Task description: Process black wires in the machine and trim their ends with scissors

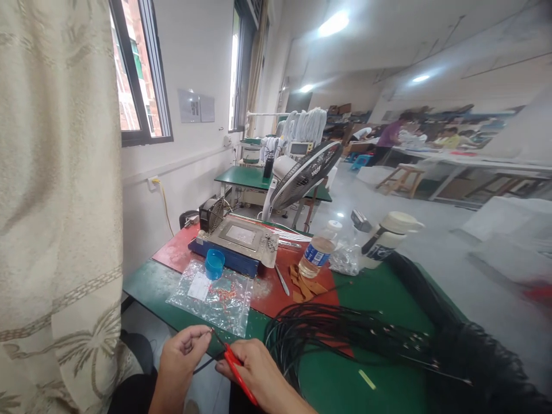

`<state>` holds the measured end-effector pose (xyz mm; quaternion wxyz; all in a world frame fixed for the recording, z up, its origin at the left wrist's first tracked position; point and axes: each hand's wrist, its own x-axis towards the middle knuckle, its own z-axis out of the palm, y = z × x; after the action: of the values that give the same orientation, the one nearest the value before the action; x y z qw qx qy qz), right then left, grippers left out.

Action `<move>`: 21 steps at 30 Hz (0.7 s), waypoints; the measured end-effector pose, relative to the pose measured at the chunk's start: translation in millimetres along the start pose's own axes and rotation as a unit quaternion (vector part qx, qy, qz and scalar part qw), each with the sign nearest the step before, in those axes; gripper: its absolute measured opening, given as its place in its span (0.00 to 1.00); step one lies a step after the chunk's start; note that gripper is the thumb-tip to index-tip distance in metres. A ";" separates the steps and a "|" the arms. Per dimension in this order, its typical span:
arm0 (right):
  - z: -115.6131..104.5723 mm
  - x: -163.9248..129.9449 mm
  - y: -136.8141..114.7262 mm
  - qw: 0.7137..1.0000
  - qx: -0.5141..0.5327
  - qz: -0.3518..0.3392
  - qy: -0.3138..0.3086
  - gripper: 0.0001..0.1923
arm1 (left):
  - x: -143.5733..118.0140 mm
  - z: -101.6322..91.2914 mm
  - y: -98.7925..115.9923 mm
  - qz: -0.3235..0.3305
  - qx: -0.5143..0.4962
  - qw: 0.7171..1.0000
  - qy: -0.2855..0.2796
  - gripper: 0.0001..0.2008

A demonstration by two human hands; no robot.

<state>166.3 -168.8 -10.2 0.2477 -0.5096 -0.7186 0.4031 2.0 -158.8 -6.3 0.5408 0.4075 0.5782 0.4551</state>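
My left hand (183, 356) is closed in a pinch at what looks like the tip of a black cable (204, 365); the exact contact is hard to see. Close beside it, my right hand (259, 368) is wrapped round a red-handled hand tool (237, 372), likely pliers or cutters. The tool's dark front end points toward my left fingertips, and the cable runs in under my right fingers. Beyond my hands lies a clear plastic bag (190, 302) with small orange-red pieces (226, 294) on it. A bundle of black cables (328, 328) spreads to the right.
Behind the bag stand a blue cap-like cup (214, 264) and a blue-based heating plate (241, 236) with a small fan. A clear bottle (317, 253), tweezers (282, 280) and a white jug (386, 238) are further right. A large fan (302, 175) rises behind.
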 end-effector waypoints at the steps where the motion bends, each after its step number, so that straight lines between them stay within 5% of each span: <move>1: 0.7 0.9 1.9 1.000 0.009 0.004 0.004 0.27 | 1.5 1.2 -0.2 0.000 0.002 1.000 -0.002 0.15; 6: 5.9 7.4 11.2 0.988 0.146 0.056 -0.001 0.27 | 2.8 5.5 -4.1 -0.022 -0.035 0.999 -0.014 0.19; 10: 8.5 15.7 5.7 0.932 0.348 0.100 -0.017 0.28 | -2.5 3.6 -9.6 -0.049 -0.108 0.992 -0.037 0.20; 14: 10.5 24.3 -10.2 0.895 0.435 0.095 -0.028 0.28 | -9.1 -0.1 -14.3 -0.055 -0.142 0.987 -0.047 0.18; 21: 22.5 26.1 -14.8 0.915 0.402 0.040 -0.013 0.26 | -20.0 -1.7 -10.3 -0.087 -0.210 0.972 -0.064 0.15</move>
<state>131.8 -154.2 -11.7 0.4060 -0.3897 -0.4783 0.6741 2.2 -180.8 -11.2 0.6880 0.2610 0.4671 0.4903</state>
